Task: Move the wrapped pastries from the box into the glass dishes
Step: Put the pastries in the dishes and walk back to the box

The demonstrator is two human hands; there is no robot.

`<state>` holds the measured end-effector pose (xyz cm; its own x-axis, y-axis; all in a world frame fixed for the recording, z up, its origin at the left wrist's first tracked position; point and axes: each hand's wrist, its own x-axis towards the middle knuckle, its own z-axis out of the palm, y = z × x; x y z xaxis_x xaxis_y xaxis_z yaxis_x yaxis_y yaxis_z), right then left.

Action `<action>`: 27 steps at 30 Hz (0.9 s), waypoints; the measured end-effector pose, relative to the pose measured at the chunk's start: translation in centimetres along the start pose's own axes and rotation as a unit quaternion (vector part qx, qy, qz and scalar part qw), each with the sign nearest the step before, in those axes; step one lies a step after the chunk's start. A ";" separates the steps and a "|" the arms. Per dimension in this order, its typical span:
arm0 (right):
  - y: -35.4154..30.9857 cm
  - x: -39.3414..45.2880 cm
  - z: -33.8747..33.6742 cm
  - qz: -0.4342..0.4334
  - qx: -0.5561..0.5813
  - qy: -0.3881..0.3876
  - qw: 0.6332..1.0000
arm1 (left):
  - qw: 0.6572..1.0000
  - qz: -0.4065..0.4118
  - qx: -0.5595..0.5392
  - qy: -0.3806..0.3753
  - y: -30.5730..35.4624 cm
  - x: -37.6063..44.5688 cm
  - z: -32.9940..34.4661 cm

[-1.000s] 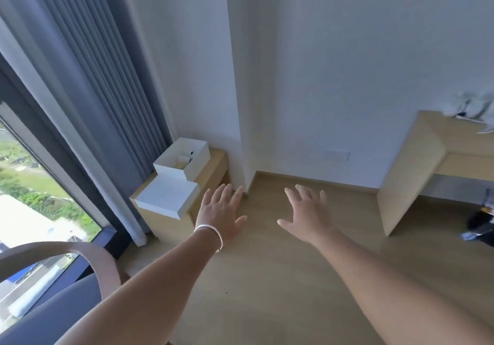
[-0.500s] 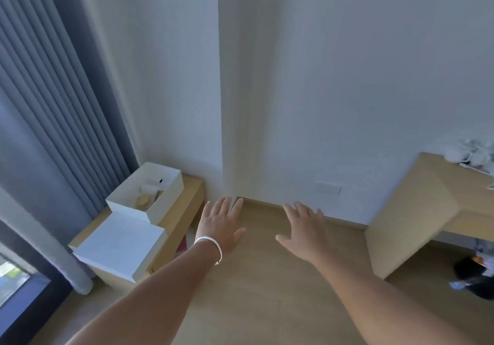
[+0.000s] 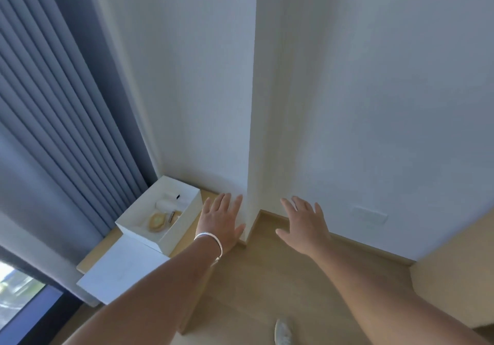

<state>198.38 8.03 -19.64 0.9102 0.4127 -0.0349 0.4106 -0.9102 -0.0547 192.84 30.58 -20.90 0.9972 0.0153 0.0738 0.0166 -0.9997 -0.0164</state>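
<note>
An open white box stands on a low wooden side table by the curtain. Inside lie a golden wrapped pastry, a small brownish piece and white wrapped items. The box's white lid rests flat in front of it. My left hand, a white bangle on its wrist, hovers open just right of the box, palm down. My right hand is spread open farther right, over the floor. No glass dishes are in view.
A grey pleated curtain hangs at left beside a window. White walls meet at a protruding corner. A light wooden desk side stands at right. My shoe shows on the wooden floor.
The view has swung left and closer to the side table; the box's contents now show. Both hands stay outstretched and open, the left one now next to the box.
</note>
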 end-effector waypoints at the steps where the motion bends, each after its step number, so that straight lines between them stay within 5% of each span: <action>1: 0.0 1.9 0.3 -0.010 0.001 -0.003 1.000 | 1.000 -0.011 -0.002 0.000 -0.6 1.0 0.4; 15: -5.2 28.3 2.7 -0.273 0.010 -0.059 0.960 | 0.968 -0.242 0.037 -0.059 -10.9 13.6 3.3; 27: -14.7 36.9 6.3 -0.417 -0.004 -0.111 0.902 | 0.910 -0.401 0.004 -0.106 -17.6 11.4 5.9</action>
<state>225.61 36.85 -26.44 0.2511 0.9503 -0.1839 0.9488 -0.2793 -0.1474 204.38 48.50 -25.64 0.6553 0.7444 -0.1278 0.7454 -0.6647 -0.0500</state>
